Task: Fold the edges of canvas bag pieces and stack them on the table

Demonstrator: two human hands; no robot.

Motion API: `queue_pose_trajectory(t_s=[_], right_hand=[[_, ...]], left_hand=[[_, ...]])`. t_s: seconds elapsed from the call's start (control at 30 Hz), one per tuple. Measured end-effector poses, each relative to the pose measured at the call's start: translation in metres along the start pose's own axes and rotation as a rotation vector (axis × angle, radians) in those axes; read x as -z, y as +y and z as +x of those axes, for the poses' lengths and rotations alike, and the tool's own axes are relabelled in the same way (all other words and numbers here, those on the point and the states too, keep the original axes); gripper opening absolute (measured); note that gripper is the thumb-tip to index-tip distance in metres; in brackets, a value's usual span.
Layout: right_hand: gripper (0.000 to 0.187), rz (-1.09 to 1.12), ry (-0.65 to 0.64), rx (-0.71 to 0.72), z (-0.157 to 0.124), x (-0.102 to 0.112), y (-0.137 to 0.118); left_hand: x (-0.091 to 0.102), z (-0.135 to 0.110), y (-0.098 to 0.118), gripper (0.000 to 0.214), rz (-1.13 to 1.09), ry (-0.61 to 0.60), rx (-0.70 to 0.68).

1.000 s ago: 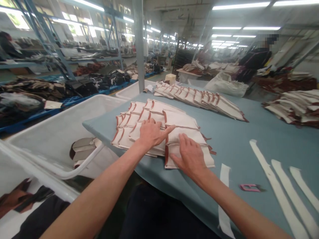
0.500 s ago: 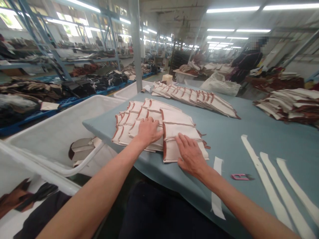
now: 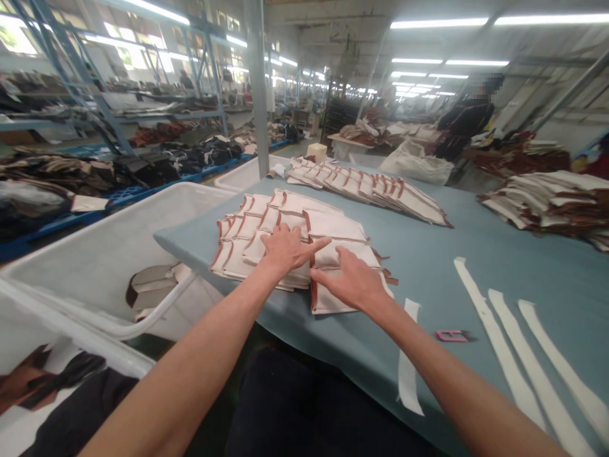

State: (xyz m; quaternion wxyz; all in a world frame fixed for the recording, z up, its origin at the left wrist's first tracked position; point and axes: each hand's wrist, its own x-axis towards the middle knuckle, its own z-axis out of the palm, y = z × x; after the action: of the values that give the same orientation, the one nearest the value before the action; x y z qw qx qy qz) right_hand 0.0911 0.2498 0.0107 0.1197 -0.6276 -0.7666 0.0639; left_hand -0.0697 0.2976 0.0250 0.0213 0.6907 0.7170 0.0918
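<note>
Cream fabric pieces with red-brown edging [image 3: 304, 225] lie fanned in overlapping rows on the blue-grey table [image 3: 442, 254]. My left hand [image 3: 285, 249] rests flat on the middle of the rows, fingers stretched out and pointing right. Just to its right, my right hand [image 3: 349, 282] lies on the nearest piece [image 3: 328, 298], its fingers reaching left toward that piece's edged side. Neither hand grips anything.
A second fanned row of pieces [image 3: 371, 187] lies farther back. More stacks [image 3: 547, 200] sit at the right. White fabric strips [image 3: 495, 336] and a small pink clipper [image 3: 450, 335] lie near me. White bins [image 3: 114, 254] stand left. A person [image 3: 464, 120] stands far back.
My right hand slid left across the nearest piece toward its edged side. My left hand's fingers stretched out to the right again. The view shifted slightly.
</note>
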Motion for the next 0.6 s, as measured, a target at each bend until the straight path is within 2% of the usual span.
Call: queue_pose_trajectory(t_s=[0.13,0.2,0.3,0.37,0.47,0.53,0.6], right_hand=[[0.073,-0.077,0.053,-0.022,0.019,-0.001,-0.028],[0.064,-0.100,0.072,-0.042,0.029,-0.006,-0.037],[0.047,-0.116,0.068,-0.070,0.044,-0.012,-0.041],[0.039,-0.111,0.054,-0.088,0.054,-0.009,-0.035],[0.032,-0.069,0.059,-0.103,0.069,0.016,-0.012],[0.032,-0.023,0.118,-0.121,0.078,0.050,0.009],[0.034,0.023,0.252,-0.117,0.081,0.092,0.028]], left_hand=[[0.001,0.000,-0.008,0.067,0.023,0.007,-0.039],[0.000,0.000,-0.013,0.053,0.039,0.018,-0.076],[-0.005,0.000,-0.016,0.046,0.059,0.048,-0.097],[-0.010,-0.001,-0.016,0.043,0.068,0.080,-0.094],[-0.019,-0.002,-0.013,0.041,0.078,0.133,-0.101],[-0.023,-0.003,-0.012,0.041,0.078,0.161,-0.112],[-0.026,-0.002,-0.011,0.041,0.072,0.180,-0.123]])
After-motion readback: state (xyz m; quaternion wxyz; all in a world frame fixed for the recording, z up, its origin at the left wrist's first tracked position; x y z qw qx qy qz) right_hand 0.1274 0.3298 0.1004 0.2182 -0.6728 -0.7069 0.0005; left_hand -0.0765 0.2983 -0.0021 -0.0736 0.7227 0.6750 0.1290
